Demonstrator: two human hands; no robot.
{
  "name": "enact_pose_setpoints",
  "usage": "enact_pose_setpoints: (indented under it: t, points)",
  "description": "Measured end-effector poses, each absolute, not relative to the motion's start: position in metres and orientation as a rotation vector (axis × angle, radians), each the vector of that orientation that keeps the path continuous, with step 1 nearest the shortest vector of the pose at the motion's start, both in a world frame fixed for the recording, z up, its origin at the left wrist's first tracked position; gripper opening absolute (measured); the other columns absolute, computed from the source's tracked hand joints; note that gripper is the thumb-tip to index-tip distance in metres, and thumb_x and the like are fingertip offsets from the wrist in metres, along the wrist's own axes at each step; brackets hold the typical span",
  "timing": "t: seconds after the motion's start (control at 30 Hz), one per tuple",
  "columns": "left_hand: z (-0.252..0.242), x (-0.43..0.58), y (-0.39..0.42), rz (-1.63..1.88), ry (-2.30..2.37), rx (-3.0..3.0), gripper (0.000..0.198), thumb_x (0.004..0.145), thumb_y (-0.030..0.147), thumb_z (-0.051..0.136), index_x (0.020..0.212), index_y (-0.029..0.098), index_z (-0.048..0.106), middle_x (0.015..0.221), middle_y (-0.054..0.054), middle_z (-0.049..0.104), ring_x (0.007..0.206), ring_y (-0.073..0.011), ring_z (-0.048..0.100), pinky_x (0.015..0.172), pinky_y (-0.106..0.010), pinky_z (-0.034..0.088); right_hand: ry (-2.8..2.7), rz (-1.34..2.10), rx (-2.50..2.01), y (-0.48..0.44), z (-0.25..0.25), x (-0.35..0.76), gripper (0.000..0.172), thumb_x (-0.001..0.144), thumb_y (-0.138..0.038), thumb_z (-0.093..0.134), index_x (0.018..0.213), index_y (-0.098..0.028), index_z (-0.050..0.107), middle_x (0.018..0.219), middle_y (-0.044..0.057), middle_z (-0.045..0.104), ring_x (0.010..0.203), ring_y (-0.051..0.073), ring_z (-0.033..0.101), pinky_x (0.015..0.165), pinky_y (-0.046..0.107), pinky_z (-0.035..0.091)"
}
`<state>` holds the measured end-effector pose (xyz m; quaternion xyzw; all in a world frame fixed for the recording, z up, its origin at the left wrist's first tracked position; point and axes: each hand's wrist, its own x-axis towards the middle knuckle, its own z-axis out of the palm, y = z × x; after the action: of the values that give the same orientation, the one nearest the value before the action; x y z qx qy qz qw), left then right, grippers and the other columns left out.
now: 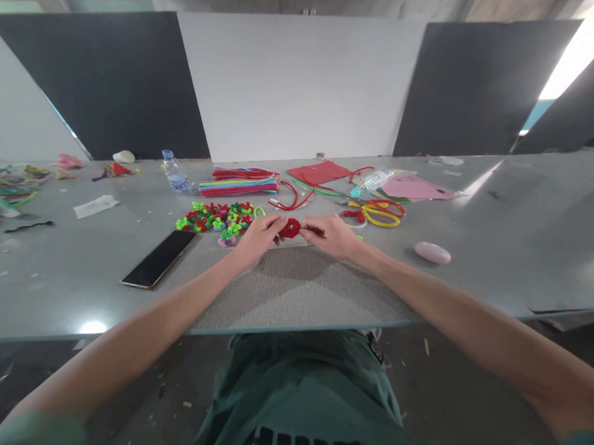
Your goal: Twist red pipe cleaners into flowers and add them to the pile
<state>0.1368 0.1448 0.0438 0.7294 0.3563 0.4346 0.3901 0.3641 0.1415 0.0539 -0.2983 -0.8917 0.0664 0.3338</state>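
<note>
Between my hands, just above the table, is a red fuzzy pipe cleaner piece [291, 228] bent into a small rounded shape with a gap in its middle. My left hand [263, 234] pinches its left side between thumb and fingers. At its right side, the fingers of my right hand [331, 235] are pressed together on its edge. Beside my left hand lies a pile of red and green pipe cleaner flowers [214, 218]. Yellow-handled scissors [381, 216] rest beyond my right hand, with loose red pipe cleaners [295, 198] behind the piece.
Bundled pipe cleaners [240, 183], a red sheet [318, 172] and a clear bottle [371, 182] lie toward the back. A water bottle [176, 173] stands back left. A phone [160, 259] lies front left; a pink oval object [432, 253] sits right. Upright panels [302, 86] line the far edge.
</note>
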Motion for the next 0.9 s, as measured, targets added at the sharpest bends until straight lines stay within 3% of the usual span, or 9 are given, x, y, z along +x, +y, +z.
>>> enact_pose_setpoints:
  t: [0.17, 0.3, 0.53, 0.9]
  points:
    - [0.0451, 0.1371, 0.1405, 1.085, 0.845, 1.723, 0.035, 0.098, 0.050, 0.061, 0.091, 0.017, 0.067, 0.088, -0.004, 0.066, 0.074, -0.0137, 0.064, 0.065, -0.025, 0.051, -2.330, 0.168, -0.792, 0.1422, 0.0540, 0.3652, 0.024, 0.098, -0.022, 0.050, 0.074, -0.021, 0.047, 0.063, -0.006, 0.040, 0.057, 0.010, 0.034, 0.060, 0.027, 0.026]
    - [0.0471, 0.1388, 0.1371, 0.994, 0.788, 1.718, 0.029, 0.090, 0.039, 0.075, 0.106, 0.018, 0.064, 0.096, -0.005, 0.073, 0.078, -0.0158, 0.072, 0.068, -0.027, 0.055, -2.376, 0.197, -0.746, 0.1425, 0.0534, 0.3643, 0.014, 0.094, -0.016, 0.048, 0.083, -0.021, 0.055, 0.068, -0.004, 0.053, 0.059, 0.010, 0.041, 0.063, 0.026, 0.029]
    - [0.0478, 0.1385, 0.1382, 1.008, 0.798, 1.830, 0.010, 0.081, 0.020, 0.071, 0.087, 0.016, 0.064, 0.069, 0.002, 0.066, 0.063, -0.0112, 0.064, 0.065, -0.025, 0.051, -2.459, 0.144, -0.773, 0.1404, 0.0532, 0.3611, 0.020, 0.100, -0.021, 0.046, 0.086, -0.020, 0.061, 0.071, -0.001, 0.058, 0.061, 0.012, 0.045, 0.063, 0.027, 0.028]
    - [0.0487, 0.1379, 0.1390, 0.951, 0.815, 1.790, 0.009, 0.078, 0.021, 0.070, 0.084, 0.016, 0.067, 0.069, 0.000, 0.068, 0.062, -0.0123, 0.065, 0.064, -0.026, 0.051, -2.480, 0.083, -0.757, 0.1385, 0.0529, 0.3619, 0.025, 0.102, -0.020, 0.046, 0.087, -0.020, 0.066, 0.069, -0.002, 0.058, 0.060, 0.012, 0.042, 0.063, 0.028, 0.027]
